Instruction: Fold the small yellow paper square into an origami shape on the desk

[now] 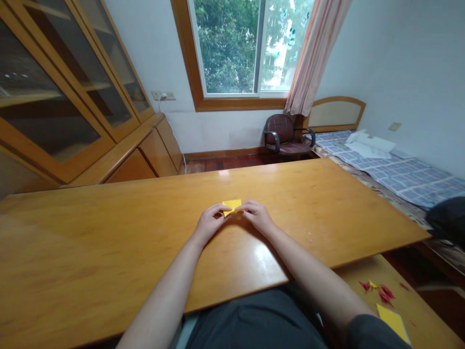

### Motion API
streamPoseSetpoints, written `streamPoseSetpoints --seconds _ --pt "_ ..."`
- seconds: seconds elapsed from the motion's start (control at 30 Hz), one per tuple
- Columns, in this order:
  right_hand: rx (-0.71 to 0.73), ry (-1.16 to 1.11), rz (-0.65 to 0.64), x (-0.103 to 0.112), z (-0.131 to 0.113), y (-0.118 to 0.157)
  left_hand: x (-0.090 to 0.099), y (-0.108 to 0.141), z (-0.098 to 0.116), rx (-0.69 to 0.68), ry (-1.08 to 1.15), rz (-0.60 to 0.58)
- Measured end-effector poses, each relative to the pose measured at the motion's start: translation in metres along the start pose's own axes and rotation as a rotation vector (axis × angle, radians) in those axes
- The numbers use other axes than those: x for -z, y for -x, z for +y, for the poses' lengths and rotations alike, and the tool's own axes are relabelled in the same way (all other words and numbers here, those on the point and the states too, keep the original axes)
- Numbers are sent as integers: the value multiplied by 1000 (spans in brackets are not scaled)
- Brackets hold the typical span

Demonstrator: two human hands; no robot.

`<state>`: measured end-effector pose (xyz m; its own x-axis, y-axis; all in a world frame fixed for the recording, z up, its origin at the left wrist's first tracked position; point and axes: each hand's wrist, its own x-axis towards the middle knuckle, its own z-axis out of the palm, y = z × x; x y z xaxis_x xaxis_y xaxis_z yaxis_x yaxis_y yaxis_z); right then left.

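A small piece of yellow paper (232, 203) is held just above or on the wooden table (109, 237), near its middle. My left hand (211, 222) pinches the paper's left side and near edge. From the other side, my right hand (257, 215) grips the near right part of it. The fingertips of both hands almost meet at the near edge. Part of the paper is hidden under the fingers.
On a lower surface (428, 315) at the right lie small red and yellow folded pieces (385, 293) and a yellow sheet (393, 322). Beyond the table stand a chair (281, 133), a bed (410, 179) and a glass-door cabinet (105, 140).
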<state>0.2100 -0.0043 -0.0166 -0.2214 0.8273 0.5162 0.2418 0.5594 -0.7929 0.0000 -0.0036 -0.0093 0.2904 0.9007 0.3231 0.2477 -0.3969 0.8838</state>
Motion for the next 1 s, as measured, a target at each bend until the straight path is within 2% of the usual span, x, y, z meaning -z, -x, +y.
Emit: streamPoseSetpoints --seconds 0.13,0.27,0.53,1.0 --pt "-33 -35 -8 1 -5 -1 0 1 4 25 57 25" --pt "-40 -47 -12 0 -7 -1 0 2 8 50 40 2" --pt "-56 -30 -46 -2 -3 0 0 1 9 8 -24 20" --pt "-129 -113 -41 0 -7 -1 -6 2 -6 130 180 51"
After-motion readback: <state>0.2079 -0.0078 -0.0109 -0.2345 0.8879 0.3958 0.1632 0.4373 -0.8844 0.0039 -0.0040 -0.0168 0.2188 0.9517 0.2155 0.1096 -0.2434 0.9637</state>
